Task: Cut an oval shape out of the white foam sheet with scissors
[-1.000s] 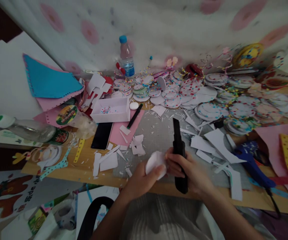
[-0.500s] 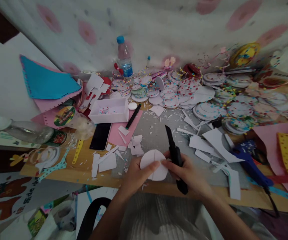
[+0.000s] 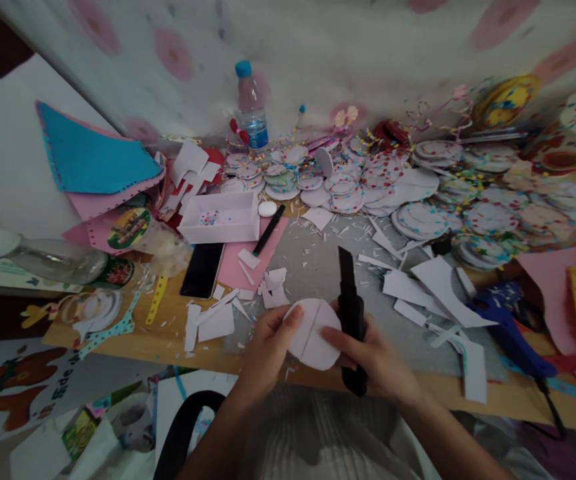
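Note:
Between both hands, above the table's front edge, is a white foam or paper disc (image 3: pixel 314 343) with a straight line across its face. My left hand (image 3: pixel 268 347) pinches the disc's left edge, thumb on top. In my right hand (image 3: pixel 368 347) is a black utility knife (image 3: pixel 351 310), held upright with its dark blade pointing away from me. The right thumb also presses on the disc's right part. Beneath and beyond the hands lies a grey cutting mat (image 3: pixel 313 260) strewn with white scraps.
Stacks of decorated discs (image 3: pixel 343 183) line the back. A white box (image 3: pixel 219 219), a phone (image 3: pixel 203 270) and a marker (image 3: pixel 269 230) lie to the left. A water bottle (image 3: pixel 252 110) stands behind. On the right are white offcuts (image 3: pixel 448 287) and a blue glue gun (image 3: pixel 513 333).
The disc has turned clockwise, so its line now slants. My left thumb has shifted to the disc's upper left edge. The knife stands more upright in my right hand.

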`<state>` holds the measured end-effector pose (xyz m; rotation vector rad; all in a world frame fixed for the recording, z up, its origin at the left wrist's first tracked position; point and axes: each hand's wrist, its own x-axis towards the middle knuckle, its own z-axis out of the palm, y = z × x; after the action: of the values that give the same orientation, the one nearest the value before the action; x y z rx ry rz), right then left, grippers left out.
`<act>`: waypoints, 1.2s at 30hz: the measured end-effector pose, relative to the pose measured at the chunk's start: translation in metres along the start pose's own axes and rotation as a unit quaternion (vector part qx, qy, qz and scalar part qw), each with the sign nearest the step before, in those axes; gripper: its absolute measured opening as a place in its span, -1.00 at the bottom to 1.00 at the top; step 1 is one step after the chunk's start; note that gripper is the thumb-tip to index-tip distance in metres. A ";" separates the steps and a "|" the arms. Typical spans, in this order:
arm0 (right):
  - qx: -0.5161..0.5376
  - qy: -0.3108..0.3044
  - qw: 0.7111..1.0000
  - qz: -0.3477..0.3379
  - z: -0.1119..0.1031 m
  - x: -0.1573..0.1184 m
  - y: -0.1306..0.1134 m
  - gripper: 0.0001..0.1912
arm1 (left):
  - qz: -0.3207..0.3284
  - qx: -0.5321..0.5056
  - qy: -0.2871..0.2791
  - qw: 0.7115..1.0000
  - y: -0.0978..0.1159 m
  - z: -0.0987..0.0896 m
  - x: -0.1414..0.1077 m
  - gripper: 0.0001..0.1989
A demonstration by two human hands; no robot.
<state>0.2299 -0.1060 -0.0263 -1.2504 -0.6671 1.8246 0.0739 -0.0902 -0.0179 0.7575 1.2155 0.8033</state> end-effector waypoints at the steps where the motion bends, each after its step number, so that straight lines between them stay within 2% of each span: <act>1: 0.022 -0.007 1.000 0.002 0.001 0.000 0.001 -0.60 | -0.008 -0.026 0.000 1.000 0.000 0.001 0.000 -0.60; 5: 0.071 -0.019 0.997 -0.004 0.002 0.001 0.002 -0.60 | -0.024 -0.086 0.013 0.996 0.003 0.004 -0.002 -0.62; 10: 0.105 -0.047 0.993 -0.014 0.004 0.001 0.002 -0.66 | -0.036 -0.104 0.010 0.994 0.006 0.007 -0.005 -0.62; 15: 0.099 -0.034 0.994 -0.013 0.003 0.000 0.003 -0.61 | -0.040 -0.102 0.004 0.994 0.004 0.008 -0.004 -0.60; 18: 0.051 0.002 0.999 -0.020 0.002 0.000 0.005 -0.61 | -0.011 0.006 0.011 1.000 0.003 0.006 -0.002 -0.59; 20: -0.022 0.046 0.998 -0.037 0.001 0.002 0.005 -0.63 | 0.068 0.131 0.040 0.988 0.002 0.004 0.000 -0.65; 22: -0.109 0.101 0.986 -0.077 -0.001 0.005 0.005 -0.65 | 0.158 0.239 0.052 0.957 0.001 0.001 0.000 -0.65; 24: -0.178 0.128 0.969 -0.116 -0.002 0.006 0.003 -0.67 | 0.190 0.298 0.016 0.935 -0.001 0.000 -0.001 -0.37; 26: -0.213 0.102 0.962 -0.133 -0.002 0.005 0.001 -0.66 | 0.157 0.320 -0.045 0.933 -0.001 0.000 -0.003 -0.20; 27: -0.222 0.073 0.963 -0.133 -0.001 0.004 0.000 -0.66 | 0.138 0.314 -0.077 0.936 0.000 0.001 -0.004 -0.20; 30: -0.227 0.002 0.965 -0.133 -0.001 -0.001 -0.003 -0.64 | 0.120 0.256 -0.163 0.945 0.007 0.003 -0.005 -0.39; 32: -0.227 -0.001 0.963 -0.146 -0.003 -0.005 -0.004 -0.62 | 0.126 0.212 -0.197 0.949 0.010 0.003 -0.006 -0.44; 34: -0.238 0.020 0.957 -0.167 -0.007 -0.008 -0.005 -0.60 | 0.120 0.187 -0.212 0.952 0.012 0.000 -0.007 -0.40; 36: -0.274 0.015 0.943 -0.187 -0.012 -0.011 -0.007 -0.59 | 0.110 0.181 -0.235 0.949 0.011 -0.005 -0.008 -0.33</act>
<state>0.2450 -0.1119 -0.0201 -1.3745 -1.3595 1.3404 0.0664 -0.0911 -0.0059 1.3224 0.8587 0.5333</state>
